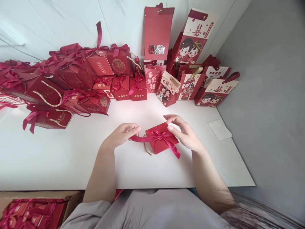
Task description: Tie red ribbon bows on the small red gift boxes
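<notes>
A small red gift box [156, 147] lies on the white table in front of me, with a dark pink satin ribbon [161, 136] tied in a bow on top. One ribbon tail stretches left to my left hand [125, 133], whose thumb and fingers are closed on its end. The other tail hangs over the box's near side. At the box's right far corner is my right hand [182, 130], fingers curved and thumb apart, the fingertips at the box edge. A twisted cord handle [148, 149] sticks out from the box's left side.
Many red ribboned boxes [78, 73] are stacked at the back left. Tall red and white printed gift boxes [190, 38] stand at the back right, by the grey wall. A white paper sheet [220, 129] lies at right. Below the table's left front, a cardboard carton [73, 203] holds more red boxes.
</notes>
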Available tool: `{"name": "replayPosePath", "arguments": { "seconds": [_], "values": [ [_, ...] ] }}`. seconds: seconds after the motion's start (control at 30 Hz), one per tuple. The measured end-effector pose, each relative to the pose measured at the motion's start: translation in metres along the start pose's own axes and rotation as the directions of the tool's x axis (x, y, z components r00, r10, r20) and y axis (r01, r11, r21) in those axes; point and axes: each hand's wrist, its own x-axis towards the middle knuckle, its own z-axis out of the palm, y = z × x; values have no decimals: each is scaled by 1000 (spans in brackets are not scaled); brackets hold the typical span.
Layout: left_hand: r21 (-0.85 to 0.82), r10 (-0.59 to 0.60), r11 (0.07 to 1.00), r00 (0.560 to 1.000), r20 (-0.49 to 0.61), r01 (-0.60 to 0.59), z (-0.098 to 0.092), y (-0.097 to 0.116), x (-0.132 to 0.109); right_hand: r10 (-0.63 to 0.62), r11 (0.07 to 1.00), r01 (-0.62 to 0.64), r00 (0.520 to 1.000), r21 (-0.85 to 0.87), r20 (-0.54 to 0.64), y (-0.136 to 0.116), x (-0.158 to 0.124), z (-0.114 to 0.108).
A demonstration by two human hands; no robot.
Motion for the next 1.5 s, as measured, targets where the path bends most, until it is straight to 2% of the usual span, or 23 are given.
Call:
{"name": "replayPosePath", "arguments": {
  "seconds": [0.07, 0.1, 0.13, 0.2, 0.27, 0.43, 0.57, 0.67, 0.8, 0.93, 1.07, 1.17, 1.3, 1.4, 1.5],
  "values": [
    [58, 64, 997, 967, -245, -51, 12, 4, 3, 18, 998, -23, 994, -51, -105, 2, 0, -4],
    [79, 95, 994, 941, -324, -73, 20, 7, 5, 31, 995, -44, 990, -94, -139, 3, 0, -7],
    [97, 126, 991, 920, -371, -97, 28, 9, 7, 54, 989, -74, 988, -131, -145, 3, -1, -9],
    [122, 190, 981, 897, -400, -154, 42, 13, 11, 122, 978, -133, 989, -158, -82, 1, -2, -13],
    [125, 255, 967, 889, -380, -224, 52, 14, 13, 156, 981, -152, 988, -125, 21, -2, -4, -15],
    [97, 394, 919, 872, -290, -383, 57, 12, 15, 43, 999, -41, 990, -18, 136, -9, -5, -15],
    [20, 356, 933, 912, -205, -359, 55, 10, 17, -32, 999, 36, 992, -29, 126, -4, -3, -15],
    [-123, 337, 928, 932, -131, -352, 54, 7, 19, 3, 1000, -2, 990, -10, 141, 2, -1, -15],
    [-258, 344, 904, 938, -35, -341, 52, 3, 22, 10, 1000, -15, 974, 20, 226, 6, 2, -16],
    [-267, 380, 894, 925, 21, -361, 51, 0, 25, -30, 998, 16, 972, 60, 232, 6, 1, -17],
    [-217, 418, 885, 908, -19, -412, 53, -3, 28, -9, 998, -7, 960, 55, 280, 4, 0, -20],
    [-239, 426, 875, 904, -38, -422, 54, -5, 30, 13, 998, -34, 950, 61, 312, 4, 0, -21],
    [-302, 361, 880, 929, -78, -367, 55, -5, 32, 12, 997, -34, 958, 71, 286, 5, 2, -17],
    [-284, 307, 902, 946, -104, -324, 56, -4, 32, 0, 998, -18, 959, 60, 283, 6, 4, -13],
    [-254, 311, 911, 946, -95, -325, 57, -3, 31, -13, 998, -5, 958, 59, 286, 6, 4, -11]
  ]
}}
